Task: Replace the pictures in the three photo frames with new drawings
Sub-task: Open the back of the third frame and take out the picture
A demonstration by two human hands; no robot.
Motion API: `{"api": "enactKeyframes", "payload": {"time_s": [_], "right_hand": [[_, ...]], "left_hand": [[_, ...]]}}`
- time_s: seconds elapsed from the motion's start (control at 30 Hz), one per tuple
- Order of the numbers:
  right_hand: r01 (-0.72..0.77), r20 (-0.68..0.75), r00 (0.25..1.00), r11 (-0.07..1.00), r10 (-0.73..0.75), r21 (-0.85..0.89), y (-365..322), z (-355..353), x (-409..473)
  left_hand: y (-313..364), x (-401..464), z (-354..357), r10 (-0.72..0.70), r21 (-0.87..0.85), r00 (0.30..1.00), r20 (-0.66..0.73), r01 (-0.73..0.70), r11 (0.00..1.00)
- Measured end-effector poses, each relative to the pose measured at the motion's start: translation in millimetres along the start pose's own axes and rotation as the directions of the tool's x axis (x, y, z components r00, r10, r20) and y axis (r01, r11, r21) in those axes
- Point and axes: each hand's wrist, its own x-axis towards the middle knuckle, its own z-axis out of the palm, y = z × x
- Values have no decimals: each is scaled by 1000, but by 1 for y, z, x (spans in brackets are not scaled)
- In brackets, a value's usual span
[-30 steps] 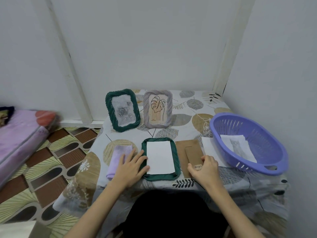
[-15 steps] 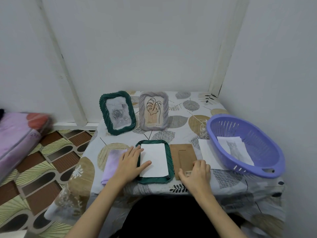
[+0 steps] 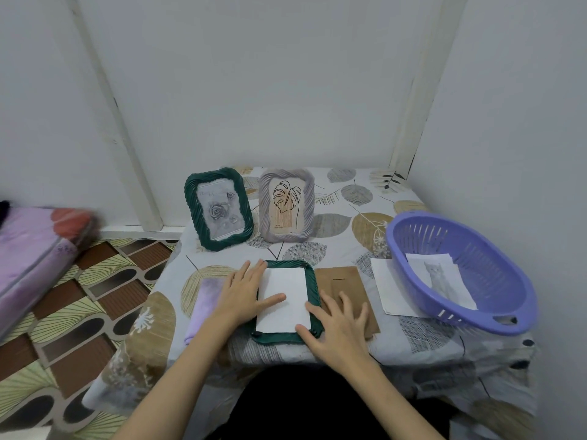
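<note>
Head view: third green frame [image 3: 313, 282] face down at counter [image 3: 349, 198] front edge, white paper [image 3: 286, 300] laid in its back. Left hand [image 3: 244, 296] flat, fingers straight, pressing paper; right hand [image 3: 336, 325] spread over frame's right rim and brown backing board [image 3: 343, 281]. Probably seating stage; next, backing board onto paper. Purple basket [image 3: 413, 230] at right edge holding cat drawing [image 3: 438, 277].

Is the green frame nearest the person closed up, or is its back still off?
Back off. The near green frame lies face down with white paper exposed in it; the brown backing board lies beside it on the table.
</note>
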Motion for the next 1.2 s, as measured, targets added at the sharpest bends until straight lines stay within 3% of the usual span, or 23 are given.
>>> {"api": "enactKeyframes", "payload": {"time_s": [0.1,0.2,0.3,0.4,0.57,0.67,0.83,0.93,1.07,1.2], "right_hand": [[-16,-66,998,1000,17,16,1,4,0],[-13,-95,995,999,16,31,3,8,1],[-19,-94,995,1000,21,24,4,11,2],[-14,-103,994,998,20,56,5,12,3],[4,-65,998,999,-2,44,4,10,0],[8,-95,996,999,-4,42,9,-9,1],[-80,-293,953,997,75,-7,60,-76,7],[-205,-255,951,974,174,-99,98,-96,4],[-243,-87,967,969,238,-53,127,-110,-6],[-217,-26,975,974,219,63,132,-118,-9]], "left_hand": [[1,8,0,34,77,996,78,-40,996],[1,7,5,59,90,997,58,-64,994],[2,5,8,72,23,997,36,-73,997],[8,5,7,59,-215,997,-42,-66,974],[22,-1,2,-26,-580,973,-229,-115,807],[22,-6,-2,-152,-753,961,-232,-79,654],[39,-1,-33,-134,-845,959,-249,-148,514],[69,6,-48,-81,-922,980,-181,-140,361],[112,22,-33,54,-926,997,-52,-69,370],[143,44,1,113,-831,993,38,-32,555]]}}
